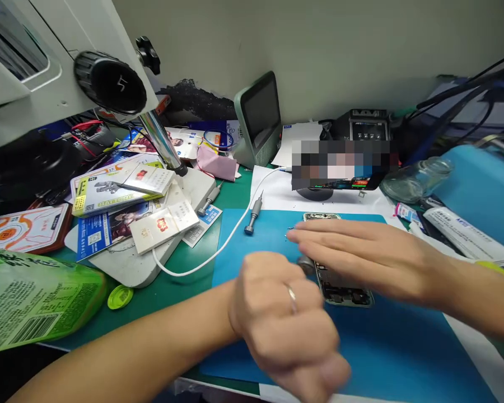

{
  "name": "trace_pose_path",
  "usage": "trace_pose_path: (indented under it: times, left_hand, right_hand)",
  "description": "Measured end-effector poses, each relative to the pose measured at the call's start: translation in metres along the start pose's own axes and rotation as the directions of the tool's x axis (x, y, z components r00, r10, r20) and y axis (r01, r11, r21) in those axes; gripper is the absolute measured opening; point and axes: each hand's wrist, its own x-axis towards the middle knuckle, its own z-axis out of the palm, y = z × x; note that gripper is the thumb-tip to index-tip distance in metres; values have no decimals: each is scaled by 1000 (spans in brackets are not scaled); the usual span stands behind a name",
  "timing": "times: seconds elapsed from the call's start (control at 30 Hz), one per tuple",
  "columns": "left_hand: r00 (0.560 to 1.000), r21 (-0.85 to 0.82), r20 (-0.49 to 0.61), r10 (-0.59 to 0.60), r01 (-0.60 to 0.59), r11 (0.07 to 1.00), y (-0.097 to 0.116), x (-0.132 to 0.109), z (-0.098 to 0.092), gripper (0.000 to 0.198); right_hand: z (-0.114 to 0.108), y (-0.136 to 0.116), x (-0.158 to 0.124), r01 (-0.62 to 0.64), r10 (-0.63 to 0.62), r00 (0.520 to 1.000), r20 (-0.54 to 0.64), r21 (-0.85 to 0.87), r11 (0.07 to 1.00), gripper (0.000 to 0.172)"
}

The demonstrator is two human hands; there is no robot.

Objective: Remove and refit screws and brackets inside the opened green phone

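Note:
An opened phone [346, 295] with bare inner parts lies on the blue mat [403, 352]. My right hand [369, 254] reaches in from the right, its fingers straight and held together, covering the middle of the phone. In front and to the left, my left hand [285, 319] is curled into a fist with a ring on one finger; whatever its fingers enclose is hidden. Between the two hands shows a small dark grey knob [306, 264], the rest of it covered. A grey precision screwdriver [254, 214] lies on the mat's far left part. Tiny bits by my right fingertips are too small to name.
A microscope [109, 84] overhangs the left side, its base [140, 268] carrying cigarette packs [163, 226]. A white cable [218, 258] crosses to a pixelated phone screen [340, 165]. Nearby are a smart display [258, 120], a glass jar [418, 179] and a green pouch [37, 302].

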Motion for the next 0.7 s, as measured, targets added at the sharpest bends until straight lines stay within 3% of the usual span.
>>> trace_pose_path:
  times: [0.07, 0.1, 0.17, 0.23, 0.4, 0.57, 0.7]
  left_hand:
    - [997, 37, 70, 33, -35, 999, 11, -1, 7, 49]
    - [985, 76, 172, 29, -43, 996, 15, -2, 9, 58]
    - [934, 83, 354, 40, -74, 994, 19, -2, 11, 76]
    - [888, 66, 456, 61, -101, 993, 18, 0, 10, 84]
    - [886, 8, 453, 102, -119, 993, 8, 4, 5, 64]
    - [858, 32, 509, 70, -100, 994, 8, 0, 5, 59]
    - [879, 91, 476, 38, -92, 992, 9, 2, 4, 57]
  right_hand:
    - [9, 22, 24, 150, -148, 989, 29, -122, 981, 22]
    - [15, 32, 33, 180, -173, 983, 59, -137, 974, 19]
    - [28, 49, 46, 241, -221, 966, 132, -158, 958, 19]
    - [38, 61, 53, 299, -265, 944, 199, -169, 939, 21]
    - [50, 73, 59, 390, -323, 896, 305, -191, 901, 24]
    - [52, 76, 60, 406, -318, 880, 354, -211, 889, 21]
    - [57, 77, 59, 413, -323, 879, 351, -224, 883, 17]
